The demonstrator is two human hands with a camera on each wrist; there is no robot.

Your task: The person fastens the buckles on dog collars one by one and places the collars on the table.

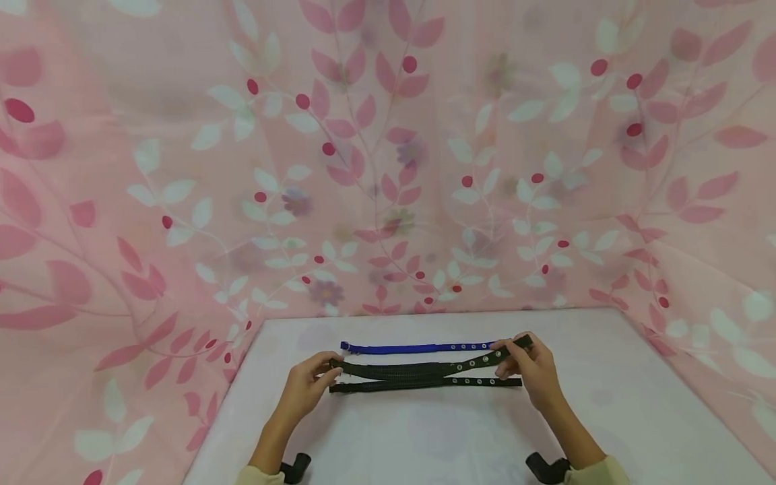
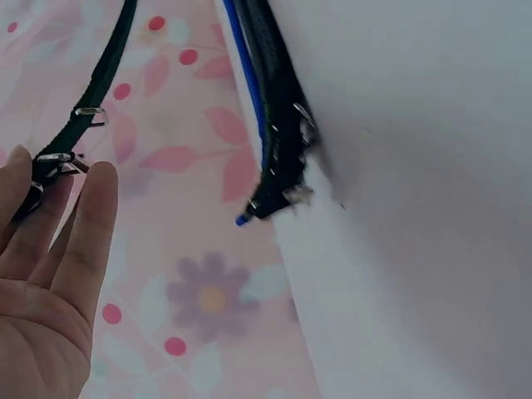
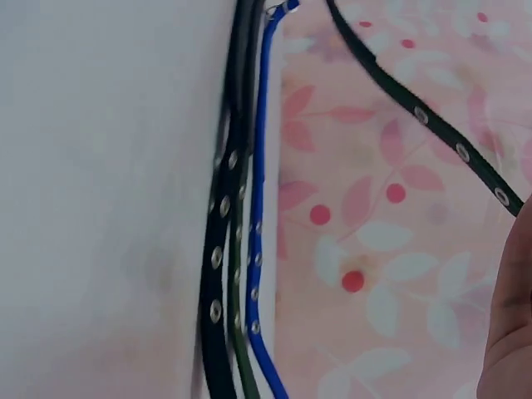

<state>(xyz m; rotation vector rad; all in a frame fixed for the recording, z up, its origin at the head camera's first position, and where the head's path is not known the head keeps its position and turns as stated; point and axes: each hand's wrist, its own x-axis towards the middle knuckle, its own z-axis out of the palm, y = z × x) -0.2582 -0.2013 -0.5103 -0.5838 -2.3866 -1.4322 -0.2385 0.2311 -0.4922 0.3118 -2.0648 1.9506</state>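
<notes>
Dark green-black flat strap with silver metal eyelets [image 1: 394, 370] is stretched sideways between the two hands, raised above the white counter [image 1: 424, 444]; the left hand [image 1: 306, 384] pinches its left end between thumb and fingers, close to the metal buckle parts [image 2: 60, 158]; the right hand [image 1: 533, 370] pinches the eyelet end, and the tip of the strap comes out past the fingers; in the right wrist view this hand is cut by the edge.

Nearer to the person, a black flat strap with eyelets [image 1: 364, 387] lies on the counter; on the far side lies a narrow bright blue strap [image 1: 400, 349], with its buckle to the left and its eyelets to the right, near the right hand; the right wrist view shows also a thin green strap [image 3: 239, 341] between the black and the blue; behind the counter hangs a pink cloth with printed leaves [image 1: 376, 202].
</notes>
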